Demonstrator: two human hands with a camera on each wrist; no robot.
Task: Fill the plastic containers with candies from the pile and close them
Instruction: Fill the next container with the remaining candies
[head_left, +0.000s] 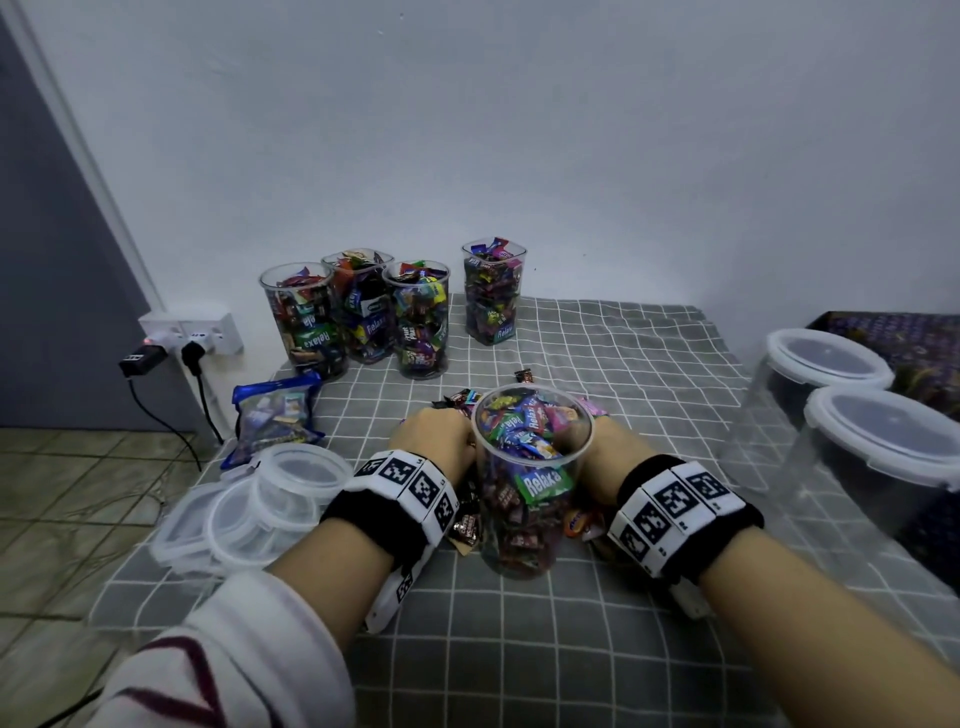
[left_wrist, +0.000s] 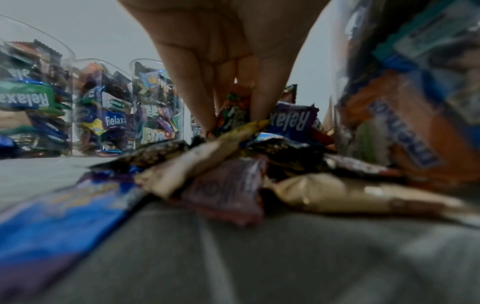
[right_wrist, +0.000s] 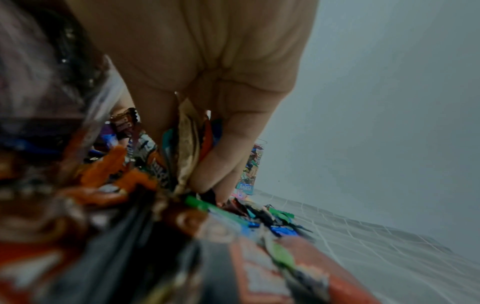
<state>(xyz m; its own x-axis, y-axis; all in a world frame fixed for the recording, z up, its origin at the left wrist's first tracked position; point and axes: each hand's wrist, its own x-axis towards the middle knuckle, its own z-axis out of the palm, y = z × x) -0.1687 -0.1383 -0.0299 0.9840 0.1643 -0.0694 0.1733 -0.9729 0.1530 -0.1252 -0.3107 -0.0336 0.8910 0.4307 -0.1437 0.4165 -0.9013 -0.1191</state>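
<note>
At the centre of the head view a clear round plastic container stands upright on the grey checked tabletop, lidless and packed with wrapped candies up to its rim. The candy pile lies around and behind its base. The left hand is down in the pile just left of the container; the left wrist view shows its fingers pointing down and closing round several wrappers — the grip is grasping candies. The right hand sits just right of the container, and the right wrist view shows its fingers curled round a bunch of wrappers, so that grip too is grasping candies.

Toward the upper centre of the frame four more filled containers stand open — three clustered, one apart to the right. A stack of clear lids lies at lower left beside a blue candy bag. Two large lidded tubs stand at the right edge.
</note>
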